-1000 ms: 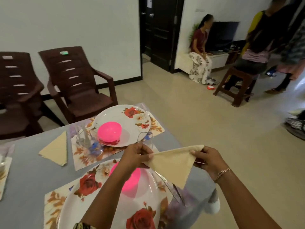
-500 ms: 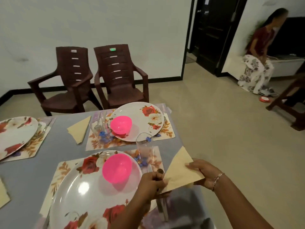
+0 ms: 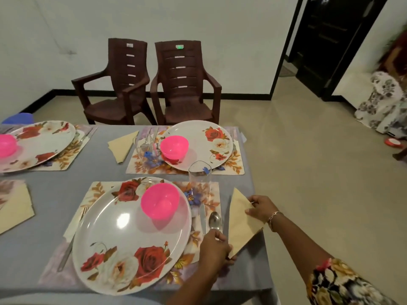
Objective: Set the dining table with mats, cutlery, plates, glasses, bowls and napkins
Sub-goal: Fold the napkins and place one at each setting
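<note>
The folded napkin (image 3: 240,219), a cream triangle, is held at two corners and lies low over the tabletop (image 3: 55,194), between the two hands. Its outer corner is pinched by the right hand (image 3: 262,208), and its near tip is gripped by the curled fingers of the left hand (image 3: 215,247), though the fingertips there are hidden from view. The napkin is judged to be light, soft and limp. It is likely to sag or unfold if lifted by one corner alone, so the corners along the fold are the best places to hold it, and it is best flattened with a light press. Just inward of the left hand lie a spoon (image 3: 214,220) and a knife (image 3: 202,216) on the floral place mat (image 3: 97,190). Both are loose and easily nudged. A clear glass (image 3: 199,179) stands beyond them, tall, fragile and easily tipped by a passing wrist. The floral plate (image 3: 123,227) and pink bowl (image 3: 159,203) sit farther inward. Little room is left: only a narrow strip of bare tabletop runs between the mat and the table's edge, and the edge lies directly under the right hand, where the outer corner of the napkin seems to reach or overhang it. A small shift inward, toward the left hand, is therefore advisable.
</note>
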A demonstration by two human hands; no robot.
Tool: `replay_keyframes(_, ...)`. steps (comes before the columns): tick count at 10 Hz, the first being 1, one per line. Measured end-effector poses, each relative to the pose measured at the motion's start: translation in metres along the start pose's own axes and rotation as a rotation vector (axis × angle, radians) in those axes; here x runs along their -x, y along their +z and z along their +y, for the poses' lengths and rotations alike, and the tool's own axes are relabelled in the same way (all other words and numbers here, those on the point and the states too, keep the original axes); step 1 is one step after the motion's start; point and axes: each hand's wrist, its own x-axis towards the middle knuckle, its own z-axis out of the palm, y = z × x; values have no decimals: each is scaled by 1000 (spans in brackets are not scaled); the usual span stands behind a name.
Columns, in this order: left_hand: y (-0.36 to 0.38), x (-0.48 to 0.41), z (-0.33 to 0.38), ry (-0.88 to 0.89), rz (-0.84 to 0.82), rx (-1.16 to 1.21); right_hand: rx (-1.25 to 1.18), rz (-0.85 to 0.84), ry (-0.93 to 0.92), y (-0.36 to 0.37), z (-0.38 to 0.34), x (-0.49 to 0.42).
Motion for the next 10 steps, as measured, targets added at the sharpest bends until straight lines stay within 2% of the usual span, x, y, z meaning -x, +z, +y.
replay_keyframes(3,10,-8,-1,-59,-2,-93,200,36,-75,11,18,-25)
replay_keyframes(5,12,-9,-6,-59,-40,-195,720,196,-363,21,21,-12)
replay_keyframes(6,13,-7,-4,-90,-82,-204,803,132,-476,36,25,-3)
replay_keyframes(7,14,-4,-4,-133,-103,-239,856,6,-459,47,31,1)
replay_keyframes(8,14,-7,-5,-132,-106,-271,924,-38,-453,49,33,0)
replay_keyframes(9,12,-2,-8,32,-94,-413,937,-90,-467,50,34,-4)
replay_keyframes(10,15,-1,-9,54,-86,-413,904,-76,-447,50,37,-7)
